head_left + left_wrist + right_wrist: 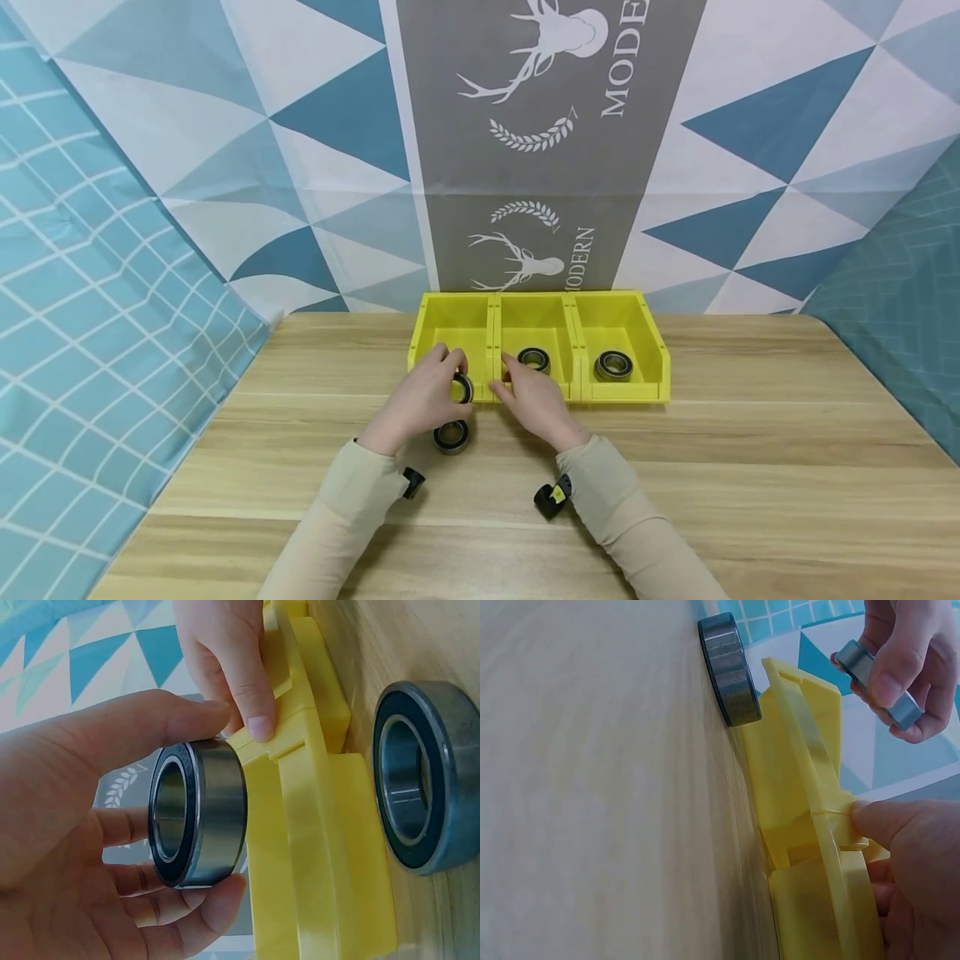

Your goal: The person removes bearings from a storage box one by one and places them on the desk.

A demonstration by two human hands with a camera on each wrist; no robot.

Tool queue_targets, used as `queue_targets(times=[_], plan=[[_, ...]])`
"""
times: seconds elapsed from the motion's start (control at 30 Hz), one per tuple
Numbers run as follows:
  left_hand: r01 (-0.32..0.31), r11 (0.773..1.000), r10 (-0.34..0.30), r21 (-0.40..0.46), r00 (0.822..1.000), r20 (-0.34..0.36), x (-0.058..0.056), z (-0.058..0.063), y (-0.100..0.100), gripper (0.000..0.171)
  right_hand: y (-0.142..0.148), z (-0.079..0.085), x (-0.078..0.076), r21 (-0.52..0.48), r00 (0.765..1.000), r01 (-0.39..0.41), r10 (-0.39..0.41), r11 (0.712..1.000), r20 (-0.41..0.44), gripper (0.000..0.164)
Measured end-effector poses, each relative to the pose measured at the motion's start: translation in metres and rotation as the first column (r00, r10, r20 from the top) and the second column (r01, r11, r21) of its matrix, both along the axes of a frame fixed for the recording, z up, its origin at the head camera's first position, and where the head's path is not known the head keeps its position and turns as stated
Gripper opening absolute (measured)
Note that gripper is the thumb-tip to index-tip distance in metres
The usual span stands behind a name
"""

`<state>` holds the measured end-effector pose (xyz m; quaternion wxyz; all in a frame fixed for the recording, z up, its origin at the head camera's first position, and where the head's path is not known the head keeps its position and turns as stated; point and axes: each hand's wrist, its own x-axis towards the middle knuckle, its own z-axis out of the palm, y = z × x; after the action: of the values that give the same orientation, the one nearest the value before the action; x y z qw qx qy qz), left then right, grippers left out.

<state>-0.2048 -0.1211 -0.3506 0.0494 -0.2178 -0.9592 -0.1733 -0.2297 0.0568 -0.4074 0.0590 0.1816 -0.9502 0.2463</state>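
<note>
Between thumb and fingers my left hand (426, 393) holds a ball bearing (199, 814), a steel ring with black seals, close over the front lip of the left compartment. A second bearing (452, 436) lies on the table just in front of the yellow three-compartment bin (626, 393), below that hand. My right hand (534, 400) grips the bin at the front of the divider between the left and middle compartments. Its thumb (877, 821) presses on the divider's front end, with the other fingers partly hidden inside. One bearing (534, 360) sits in the middle compartment, another (613, 365) in the right one.
The bin stands near the back of a wooden table (787, 467). Behind it hangs a patterned cloth (345, 150) with blue triangles and a grey deer panel. Blue grid-patterned cloth (90, 333) borders the left side. Black straps with cameras (553, 497) sit at both wrists.
</note>
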Motion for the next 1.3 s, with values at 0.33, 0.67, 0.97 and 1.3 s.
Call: queue_targets(times=[0.33,0.67,0.97,1.3], plan=[[0.046,0.996,-0.042,-0.078,0.998,0.053,0.005,0.008,-0.001,0.039,0.000,0.001,0.000,0.003,1.000,-0.001,0.002,1.000,-0.013,0.057],[0.128,0.986,-0.110,-0.109,0.981,0.159,0.009,0.008,0.001,0.041,0.001,0.001,0.000,0.005,1.000,-0.006,0.006,1.000,-0.011,0.056],[0.165,0.980,-0.139,-0.115,0.968,0.209,0.009,0.006,0.004,0.040,0.001,0.002,0.000,-0.002,1.000,-0.004,0.004,1.000,-0.024,0.056],[0.230,0.961,-0.183,-0.157,0.946,0.269,0.017,0.007,0.012,0.042,0.001,0.000,0.000,-0.002,1.000,-0.012,0.012,1.000,-0.029,0.056]])
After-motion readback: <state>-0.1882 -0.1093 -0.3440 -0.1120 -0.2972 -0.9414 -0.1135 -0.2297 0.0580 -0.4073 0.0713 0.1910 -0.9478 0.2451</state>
